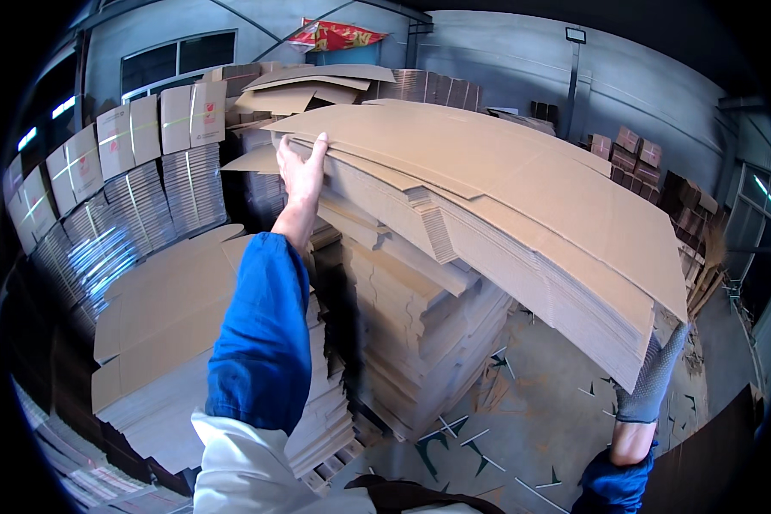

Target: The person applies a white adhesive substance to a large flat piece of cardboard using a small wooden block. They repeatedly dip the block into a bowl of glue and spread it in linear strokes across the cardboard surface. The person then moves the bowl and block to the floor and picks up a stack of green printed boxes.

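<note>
A thick bundle of flat brown cardboard sheets (531, 184) lies across the top of a tall cardboard pile (403, 317), its right end jutting past the pile. My bare left hand (302, 171) grips the bundle's left edge, thumb up against the top sheet; part of the fingers is hidden. At the near right corner, my right hand (651, 377), in a grey knit glove, holds the bundle from below, with its fingertips out of sight behind the cardboard. Uneven sheet edges show along the bundle's near side.
Another pile of flat cardboard (163, 317) stands at left on a pallet. Strapped carton bundles (128, 137) are stacked behind it. Green and white scraps (454, 433) litter the concrete floor (565, 403). Loose sheets (308, 90) top a far pile. Bundled boxes (630, 154) stand by the right wall.
</note>
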Available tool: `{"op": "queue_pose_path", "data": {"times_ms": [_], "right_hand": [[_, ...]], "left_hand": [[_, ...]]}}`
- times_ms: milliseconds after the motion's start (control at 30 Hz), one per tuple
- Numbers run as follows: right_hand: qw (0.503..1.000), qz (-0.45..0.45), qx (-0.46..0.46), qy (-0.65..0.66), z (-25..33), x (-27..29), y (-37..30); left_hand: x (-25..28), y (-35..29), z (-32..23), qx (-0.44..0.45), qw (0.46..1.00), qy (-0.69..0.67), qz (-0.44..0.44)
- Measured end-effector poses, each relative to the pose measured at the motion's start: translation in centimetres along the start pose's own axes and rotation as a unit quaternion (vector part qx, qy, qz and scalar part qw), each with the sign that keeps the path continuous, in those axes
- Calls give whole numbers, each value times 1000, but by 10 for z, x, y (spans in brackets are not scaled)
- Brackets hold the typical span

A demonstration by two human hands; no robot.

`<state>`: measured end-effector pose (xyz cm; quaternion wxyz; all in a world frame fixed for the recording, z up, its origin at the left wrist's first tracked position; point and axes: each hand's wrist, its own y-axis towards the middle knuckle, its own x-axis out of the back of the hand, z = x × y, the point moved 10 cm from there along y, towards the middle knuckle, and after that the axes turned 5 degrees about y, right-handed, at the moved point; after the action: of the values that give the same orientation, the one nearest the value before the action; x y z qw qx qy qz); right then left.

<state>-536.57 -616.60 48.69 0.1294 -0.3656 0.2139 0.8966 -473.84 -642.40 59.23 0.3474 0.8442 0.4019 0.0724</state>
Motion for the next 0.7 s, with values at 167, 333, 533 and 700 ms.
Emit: {"op": "queue_pose_path", "data": {"times_ms": [167,333,533,700], "right_hand": [[997,27,-14,-65,1,27,0],[998,39,-52,-25,-16,15,-6],[986,27,-27,-162,23,65,53],[771,37,344,-535,177,-63,122]], "left_hand": [[-53,-55,22,375,897,-163,170],[-82,-77,16,402,837,-280,246],[-75,-82,24,402,838,-317,186],[-77,-85,41,363,841,-363,174]]}}
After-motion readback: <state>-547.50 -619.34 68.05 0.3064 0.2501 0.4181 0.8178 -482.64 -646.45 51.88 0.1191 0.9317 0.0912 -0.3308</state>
